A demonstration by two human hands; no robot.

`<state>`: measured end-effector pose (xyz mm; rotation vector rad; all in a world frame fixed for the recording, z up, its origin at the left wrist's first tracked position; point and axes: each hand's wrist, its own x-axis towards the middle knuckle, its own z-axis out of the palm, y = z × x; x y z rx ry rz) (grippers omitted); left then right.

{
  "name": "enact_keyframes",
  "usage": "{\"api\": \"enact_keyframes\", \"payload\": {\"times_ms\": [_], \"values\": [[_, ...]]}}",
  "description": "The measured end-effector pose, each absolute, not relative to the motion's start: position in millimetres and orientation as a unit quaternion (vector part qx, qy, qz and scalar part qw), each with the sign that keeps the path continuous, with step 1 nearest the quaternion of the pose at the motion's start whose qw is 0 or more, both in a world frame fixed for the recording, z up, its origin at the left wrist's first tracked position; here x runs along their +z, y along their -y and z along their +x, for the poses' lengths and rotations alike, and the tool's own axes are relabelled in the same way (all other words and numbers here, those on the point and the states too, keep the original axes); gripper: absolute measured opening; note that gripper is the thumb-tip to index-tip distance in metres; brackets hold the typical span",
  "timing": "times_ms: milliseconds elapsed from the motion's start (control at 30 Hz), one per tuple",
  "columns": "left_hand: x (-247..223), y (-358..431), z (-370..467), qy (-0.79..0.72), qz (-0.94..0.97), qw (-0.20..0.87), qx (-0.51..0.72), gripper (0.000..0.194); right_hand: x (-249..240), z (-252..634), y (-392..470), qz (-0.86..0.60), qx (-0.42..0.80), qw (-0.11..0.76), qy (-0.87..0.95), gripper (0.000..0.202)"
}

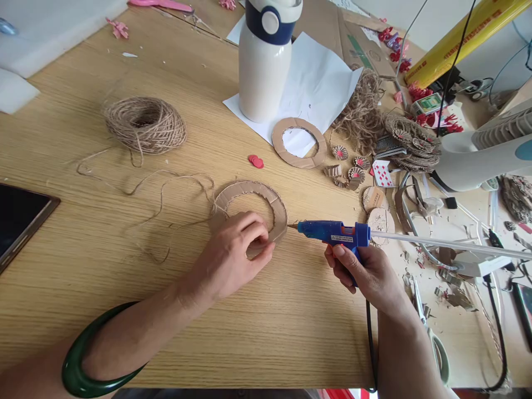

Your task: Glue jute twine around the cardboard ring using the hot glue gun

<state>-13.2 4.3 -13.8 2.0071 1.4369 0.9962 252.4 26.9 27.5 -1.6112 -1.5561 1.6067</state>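
Observation:
My left hand (236, 252) grips the near edge of a cardboard ring (276, 202) on the wooden table, fingers curled over it. A strand of twine lies over the ring's left side and trails to a ball of twine (145, 124) at the upper left. My right hand (366, 269) is wrapped round the handle of a blue glue gun (328, 230). The gun's nozzle points left and is at the ring's right edge; whether it touches cannot be told. A long clear glue stick (436, 242) sticks out of the gun's back.
Behind stand a white bottle (264, 72) and a second cardboard ring (278, 133) partly on white paper (320, 77). Red discs (255, 161) lie between the rings. Rosettes, scraps, cables and scissors (438, 349) crowd the right; a dark tablet (20, 221) lies left.

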Motion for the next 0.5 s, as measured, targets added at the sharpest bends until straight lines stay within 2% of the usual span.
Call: {"api": "enact_keyframes", "payload": {"times_ms": [233, 367, 500], "values": [[-14.5, -4.4, -14.1, -0.528, 0.735, 0.247, 0.346, 0.012, 26.9, 252.2, -26.3, -0.575, 0.573, 0.199, 0.549, 0.049], [-14.9, -5.1, -14.5, -0.522, 0.740, 0.245, 0.345, 0.005, 26.9, 251.9, -25.5, -0.572, 0.575, 0.203, 0.548, 0.047], [-16.1, -5.6, -14.5, -0.525, 0.739, 0.233, 0.351, 0.013, 26.3, 251.3, -25.2, -0.579, 0.573, 0.205, 0.544, 0.049]]}}
